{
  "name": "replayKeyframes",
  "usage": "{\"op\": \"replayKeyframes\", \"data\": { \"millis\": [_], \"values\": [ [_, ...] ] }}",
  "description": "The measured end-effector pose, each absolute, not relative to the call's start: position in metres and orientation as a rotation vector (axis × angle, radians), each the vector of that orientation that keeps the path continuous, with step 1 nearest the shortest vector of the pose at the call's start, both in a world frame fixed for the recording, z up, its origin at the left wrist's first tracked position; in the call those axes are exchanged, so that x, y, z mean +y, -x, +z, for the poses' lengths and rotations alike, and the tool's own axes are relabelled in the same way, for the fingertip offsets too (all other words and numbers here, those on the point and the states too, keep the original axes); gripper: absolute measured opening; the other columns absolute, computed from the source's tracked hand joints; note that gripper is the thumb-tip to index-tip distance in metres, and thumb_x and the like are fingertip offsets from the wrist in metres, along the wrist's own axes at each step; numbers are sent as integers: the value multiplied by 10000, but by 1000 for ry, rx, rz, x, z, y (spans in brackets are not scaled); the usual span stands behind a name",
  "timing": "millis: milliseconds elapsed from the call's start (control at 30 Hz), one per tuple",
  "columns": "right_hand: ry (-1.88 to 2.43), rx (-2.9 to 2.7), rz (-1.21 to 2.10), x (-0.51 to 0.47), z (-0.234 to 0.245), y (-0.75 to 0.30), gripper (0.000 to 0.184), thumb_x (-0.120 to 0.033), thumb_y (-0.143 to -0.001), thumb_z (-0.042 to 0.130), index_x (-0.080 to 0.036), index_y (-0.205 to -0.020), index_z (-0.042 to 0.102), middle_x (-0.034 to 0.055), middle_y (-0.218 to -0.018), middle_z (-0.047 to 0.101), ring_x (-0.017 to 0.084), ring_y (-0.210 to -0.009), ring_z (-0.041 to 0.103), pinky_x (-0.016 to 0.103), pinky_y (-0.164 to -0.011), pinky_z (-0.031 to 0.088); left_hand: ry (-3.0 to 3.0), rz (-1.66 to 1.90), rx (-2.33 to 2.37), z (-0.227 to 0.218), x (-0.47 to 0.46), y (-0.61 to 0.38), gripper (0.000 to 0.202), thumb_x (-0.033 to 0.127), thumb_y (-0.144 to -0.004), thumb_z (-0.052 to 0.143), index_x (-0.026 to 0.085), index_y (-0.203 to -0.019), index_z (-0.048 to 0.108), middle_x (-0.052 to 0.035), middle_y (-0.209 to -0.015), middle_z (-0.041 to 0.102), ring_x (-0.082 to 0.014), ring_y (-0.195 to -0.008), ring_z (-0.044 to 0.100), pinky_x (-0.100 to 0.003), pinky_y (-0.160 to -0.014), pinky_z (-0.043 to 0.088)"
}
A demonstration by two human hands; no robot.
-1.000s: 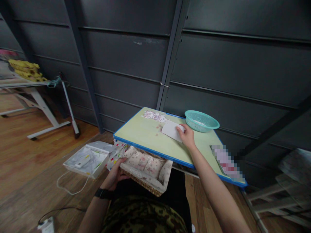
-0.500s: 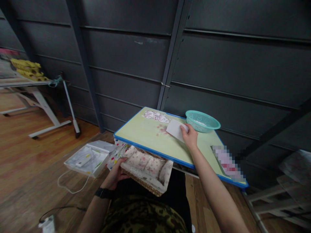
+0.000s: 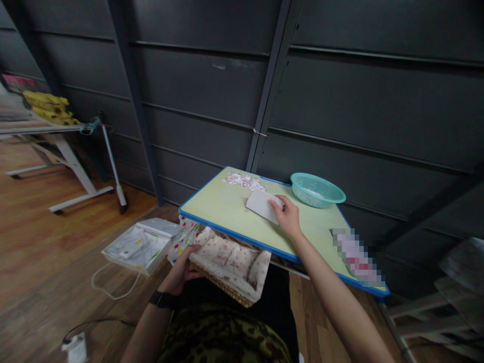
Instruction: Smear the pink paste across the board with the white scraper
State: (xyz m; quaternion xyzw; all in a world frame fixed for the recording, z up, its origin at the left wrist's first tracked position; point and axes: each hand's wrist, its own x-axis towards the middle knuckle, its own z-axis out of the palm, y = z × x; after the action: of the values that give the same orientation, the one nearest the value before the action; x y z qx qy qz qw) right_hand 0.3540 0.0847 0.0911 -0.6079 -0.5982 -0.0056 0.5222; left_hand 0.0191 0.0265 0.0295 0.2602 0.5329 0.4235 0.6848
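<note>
My left hand (image 3: 185, 272) grips the left end of a wicker basket (image 3: 223, 287) with a patterned cloth lining. The basket is held just below the near edge of the small table (image 3: 212, 201), partly under it. My right hand (image 3: 288, 218) pinches a flat white card (image 3: 262, 205), tilted low over the middle of the tabletop. Faint reddish bits beside the card are mostly hidden by it. Behind the card lies a heap of small white and pinkish pieces (image 3: 245, 180), too small to name.
A turquoise plastic basin (image 3: 317, 190) with whitish pieces inside stands at the table's back right. A blurred-out flat item (image 3: 357, 257) lies at the right edge. On the floor to the left sits an open white box (image 3: 141, 247) with a cable. A dark panelled wall (image 3: 204, 85) rises behind.
My right hand has moved the white card left and slightly nearer, over the reddish bits on the tabletop. The left hand still holds the basket in place.
</note>
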Motion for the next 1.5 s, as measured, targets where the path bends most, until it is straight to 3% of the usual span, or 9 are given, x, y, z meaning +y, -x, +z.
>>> {"op": "replayKeyframes", "data": {
  "millis": [233,1000,1500],
  "values": [
    [1499,-1472,-78,84,87,-349,522,-646,-934,502,-195,-1023,748,98,-882,790,242,-677,660,361,-725,512,-568,979,1199,27,26,-20,261,332,-870,662,199,-1093,634,-43,-813,732,-234,-669,724,-343,-548,632],
    [1635,-1538,-275,82,77,-350,315,-423,-995,485,-208,-1103,689,122,-944,798,289,-757,740,341,-696,504,-576,951,1182,25,27,-20,205,353,-888,620,195,-1018,638,-40,-755,723,-225,-635,704,-341,-560,624],
    [1531,-1545,-247,82,75,-347,350,-471,-992,471,-209,-1098,678,121,-922,791,278,-735,714,354,-705,513,-556,954,1188,26,26,-20,245,354,-847,695,197,-1030,654,-49,-806,738,-229,-661,712,-360,-590,638]
  ]
}}
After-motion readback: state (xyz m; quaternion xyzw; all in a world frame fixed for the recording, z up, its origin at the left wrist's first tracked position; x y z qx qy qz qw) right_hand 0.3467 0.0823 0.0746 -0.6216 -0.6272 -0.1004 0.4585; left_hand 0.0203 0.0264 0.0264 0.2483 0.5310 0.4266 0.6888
